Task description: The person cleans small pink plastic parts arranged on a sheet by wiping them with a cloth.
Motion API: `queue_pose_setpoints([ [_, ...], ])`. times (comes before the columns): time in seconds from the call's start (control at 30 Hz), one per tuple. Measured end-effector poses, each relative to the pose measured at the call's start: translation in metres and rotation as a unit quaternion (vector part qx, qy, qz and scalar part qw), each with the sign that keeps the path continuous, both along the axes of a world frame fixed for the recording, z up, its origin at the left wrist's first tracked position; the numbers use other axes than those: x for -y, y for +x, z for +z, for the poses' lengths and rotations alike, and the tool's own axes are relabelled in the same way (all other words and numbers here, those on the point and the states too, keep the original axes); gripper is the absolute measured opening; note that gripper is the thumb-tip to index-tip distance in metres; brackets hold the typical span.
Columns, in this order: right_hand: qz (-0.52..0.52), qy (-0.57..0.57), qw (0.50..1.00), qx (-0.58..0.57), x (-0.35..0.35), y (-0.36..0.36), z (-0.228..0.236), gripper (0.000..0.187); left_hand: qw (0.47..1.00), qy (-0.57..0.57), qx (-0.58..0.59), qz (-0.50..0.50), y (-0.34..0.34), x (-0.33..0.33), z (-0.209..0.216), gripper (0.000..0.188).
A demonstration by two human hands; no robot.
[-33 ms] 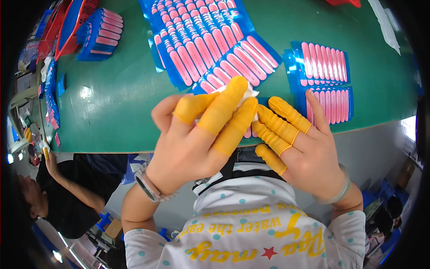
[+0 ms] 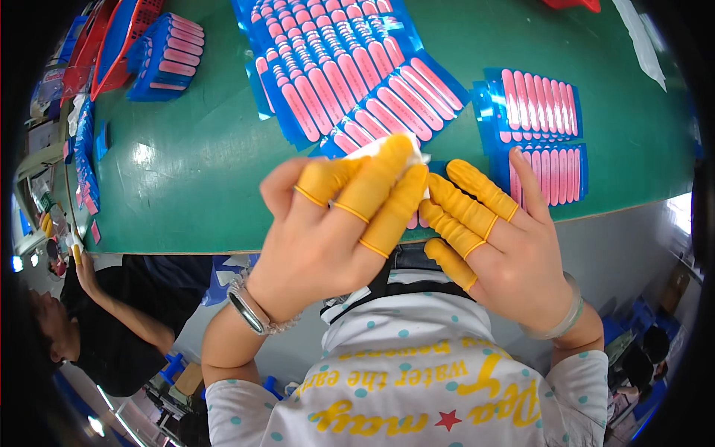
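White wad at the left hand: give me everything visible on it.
The white wad looks thin, soft and crumpled, like cloth or tissue, with uneven edges. It lies beneath the left hand, whose yellow-covered fingers touch it and hide most of it; bits show past the fingertips and toward the right hand. It sits just below the nearest blue sheet with pink strips in view. Full shape, and whether it's pinched or pressed down, can't be told.
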State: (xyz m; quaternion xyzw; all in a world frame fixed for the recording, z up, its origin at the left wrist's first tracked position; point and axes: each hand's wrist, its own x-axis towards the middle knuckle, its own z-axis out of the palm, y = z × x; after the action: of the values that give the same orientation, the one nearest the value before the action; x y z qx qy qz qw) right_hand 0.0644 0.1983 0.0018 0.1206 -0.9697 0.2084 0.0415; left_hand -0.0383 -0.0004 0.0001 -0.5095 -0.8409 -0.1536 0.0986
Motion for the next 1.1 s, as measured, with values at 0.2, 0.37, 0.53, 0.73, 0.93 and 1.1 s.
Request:
queue_pose_setpoints([
  [0.2,-0.006,-0.014,1.000,-0.005,0.003,-0.001,0.000,0.034,0.997,-0.030,0.019,-0.065,0.031,0.031,-0.006,0.040],
  [0.37,0.001,-0.004,1.000,0.013,0.002,0.000,0.004,0.035,0.998,-0.034,-0.030,-0.039,-0.002,0.009,-0.001,0.038],
  [0.53,-0.013,0.007,1.000,0.000,0.004,0.001,0.003,0.037,0.996,0.000,-0.020,-0.085,0.036,0.034,-0.013,0.031],
  [0.73,0.015,0.001,1.000,0.003,-0.010,0.002,0.006,0.039,0.997,-0.014,-0.021,-0.072,0.039,0.031,-0.004,0.030],
  [0.93,-0.008,0.032,0.999,0.009,-0.004,0.006,0.008,0.038,0.997,-0.018,-0.048,-0.056,0.002,0.001,-0.008,0.035],
  [1.1,-0.035,0.029,0.999,-0.003,0.000,0.010,0.005,0.034,0.997,-0.027,-0.004,-0.069,0.048,0.020,-0.003,0.036],
])
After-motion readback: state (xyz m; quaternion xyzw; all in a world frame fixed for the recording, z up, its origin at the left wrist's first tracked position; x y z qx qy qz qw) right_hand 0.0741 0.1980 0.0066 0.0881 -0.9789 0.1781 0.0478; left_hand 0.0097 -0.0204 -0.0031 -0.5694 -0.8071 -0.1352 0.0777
